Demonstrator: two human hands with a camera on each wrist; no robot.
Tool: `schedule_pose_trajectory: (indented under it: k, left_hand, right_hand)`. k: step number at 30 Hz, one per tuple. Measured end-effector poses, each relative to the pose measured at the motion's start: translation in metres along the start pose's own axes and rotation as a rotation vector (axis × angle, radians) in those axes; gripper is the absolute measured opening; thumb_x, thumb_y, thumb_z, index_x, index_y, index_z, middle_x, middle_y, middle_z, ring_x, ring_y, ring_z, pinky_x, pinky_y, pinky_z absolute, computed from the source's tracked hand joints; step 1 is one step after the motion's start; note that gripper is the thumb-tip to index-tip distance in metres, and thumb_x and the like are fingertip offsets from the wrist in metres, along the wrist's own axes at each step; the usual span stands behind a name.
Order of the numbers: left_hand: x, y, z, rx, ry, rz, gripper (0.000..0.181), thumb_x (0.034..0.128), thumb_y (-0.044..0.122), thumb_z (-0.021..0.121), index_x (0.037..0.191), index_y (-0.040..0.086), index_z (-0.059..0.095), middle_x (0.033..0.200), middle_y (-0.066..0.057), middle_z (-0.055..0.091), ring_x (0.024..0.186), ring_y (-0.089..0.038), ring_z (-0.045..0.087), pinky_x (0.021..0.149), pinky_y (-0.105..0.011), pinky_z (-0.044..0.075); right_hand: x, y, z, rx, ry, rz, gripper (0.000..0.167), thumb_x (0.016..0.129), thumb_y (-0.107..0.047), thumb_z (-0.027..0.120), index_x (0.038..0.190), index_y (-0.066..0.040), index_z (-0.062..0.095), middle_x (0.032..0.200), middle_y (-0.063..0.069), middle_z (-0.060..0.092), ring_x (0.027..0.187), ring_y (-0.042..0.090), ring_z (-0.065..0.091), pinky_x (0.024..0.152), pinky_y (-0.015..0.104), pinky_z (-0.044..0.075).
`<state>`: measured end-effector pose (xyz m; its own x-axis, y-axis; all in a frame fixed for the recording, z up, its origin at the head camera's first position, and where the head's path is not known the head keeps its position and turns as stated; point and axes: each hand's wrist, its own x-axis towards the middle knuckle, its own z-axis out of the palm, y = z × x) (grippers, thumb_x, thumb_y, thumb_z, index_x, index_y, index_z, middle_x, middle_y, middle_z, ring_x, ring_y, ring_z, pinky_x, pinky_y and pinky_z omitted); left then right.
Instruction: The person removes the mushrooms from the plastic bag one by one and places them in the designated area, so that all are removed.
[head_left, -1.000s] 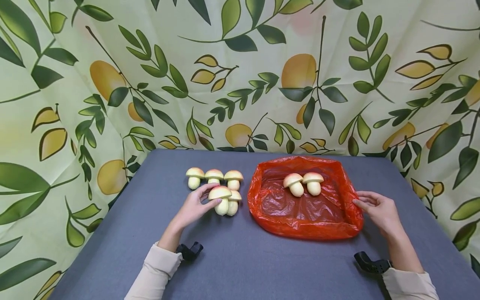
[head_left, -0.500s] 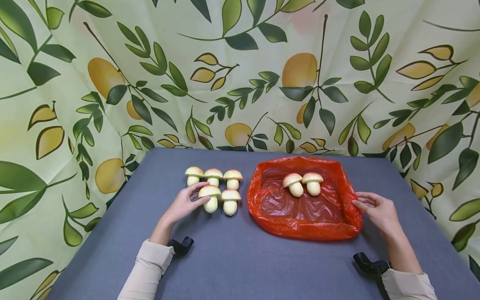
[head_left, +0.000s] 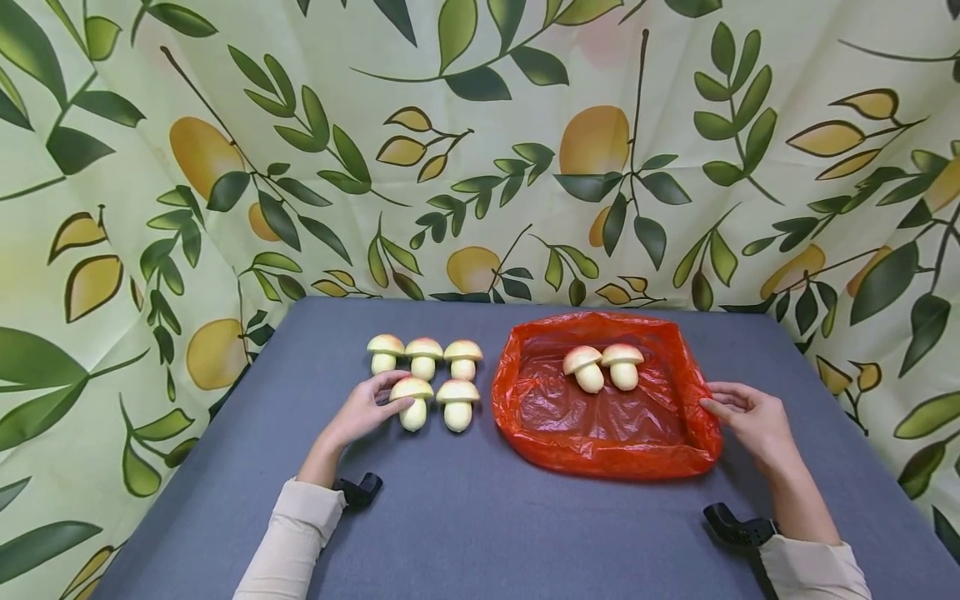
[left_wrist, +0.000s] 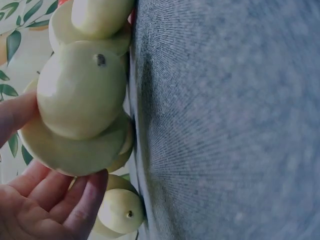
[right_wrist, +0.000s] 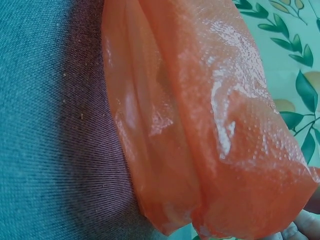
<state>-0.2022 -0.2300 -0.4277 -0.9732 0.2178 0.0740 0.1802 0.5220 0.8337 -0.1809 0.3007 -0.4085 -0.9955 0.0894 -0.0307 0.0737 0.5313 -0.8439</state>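
My left hand (head_left: pixel 363 410) holds a toy mushroom (head_left: pixel 411 392) by its cap, thumb on one side and fingers on the other. The mushroom is pale yellow-green with a reddish top. In the left wrist view its rounded stem end (left_wrist: pixel 80 90) faces the camera. Just right of it lies another mushroom (head_left: pixel 457 404), and three more form a row (head_left: pixel 424 350) behind. A red plastic bag (head_left: pixel 600 465), rim spread wide, has two mushrooms (head_left: pixel 622 367) inside. At its right side my right hand (head_left: pixel 756 423) pinches the bag's edge; the right wrist view shows mostly red plastic (right_wrist: pixel 230 190).
A grey-blue cloth covers the table (head_left: pixel 525 542). Behind it hangs a curtain (head_left: pixel 480 167) printed with leaves and fruit. A black wrist device (head_left: pixel 360 490) sits on the left wrist and another (head_left: pixel 738 527) on the right.
My left hand has carried its mushroom leftward, from in front of the neighbouring mushroom to a spot beside it, now lower at the table. My right hand stays at the bag's edge.
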Motion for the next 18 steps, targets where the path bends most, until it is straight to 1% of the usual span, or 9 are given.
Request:
schedule_pose_trajectory:
  k: [6,8,11,14,18]
  left_hand:
    - [0.0000,-0.0027,0.0022,0.000,0.005,-0.026,0.042,0.0883,0.012,0.068,0.124,-0.006,0.054,0.126,-0.025,0.059,0.117,-0.039,0.060,0.097,-0.039,0.051]
    - [0.0000,-0.0033,0.0026,-0.002,0.004,-0.023,0.042,0.0881,0.011,0.068,0.124,-0.006,0.054,0.125,-0.026,0.059,0.117,-0.038,0.060,0.096,-0.037,0.052]
    - [-0.0003,-0.0037,0.0031,-0.014,0.010,-0.024,0.042,0.0877,0.009,0.068,0.124,-0.006,0.054,0.125,-0.026,0.059,0.117,-0.038,0.061,0.097,-0.036,0.052]
    - [-0.0007,-0.0037,0.0030,-0.016,0.020,-0.018,0.042,0.0880,0.007,0.067,0.126,-0.006,0.054,0.127,-0.025,0.059,0.119,-0.038,0.060,0.099,-0.039,0.051]
    - [-0.0002,-0.0028,0.0027,0.006,0.037,-0.005,0.043,0.0885,0.008,0.067,0.128,-0.006,0.055,0.130,-0.025,0.058,0.119,-0.038,0.059,0.101,-0.045,0.049]
  right_hand:
    - [-0.0002,-0.0013,0.0001,-0.004,0.010,-0.018,0.050,0.094,-0.022,0.062,0.124,0.016,0.051,0.072,-0.035,0.057,0.069,-0.010,0.060,0.063,0.011,0.054]
    - [0.0001,-0.0019,0.0001,-0.002,0.016,-0.024,0.049,0.093,-0.021,0.063,0.124,0.016,0.052,0.072,-0.036,0.057,0.068,-0.010,0.060,0.063,0.011,0.054]
    - [0.0001,-0.0025,0.0003,0.000,0.021,-0.024,0.049,0.093,-0.022,0.063,0.123,0.016,0.052,0.072,-0.035,0.057,0.068,-0.010,0.060,0.063,0.011,0.054]
    - [-0.0003,-0.0023,0.0004,0.002,0.021,-0.019,0.049,0.093,-0.022,0.063,0.123,0.016,0.052,0.072,-0.035,0.057,0.068,-0.010,0.060,0.063,0.011,0.054]
    - [-0.0007,-0.0013,0.0007,0.005,0.021,-0.018,0.048,0.093,-0.020,0.063,0.123,0.016,0.052,0.072,-0.035,0.057,0.068,-0.010,0.060,0.063,0.011,0.054]
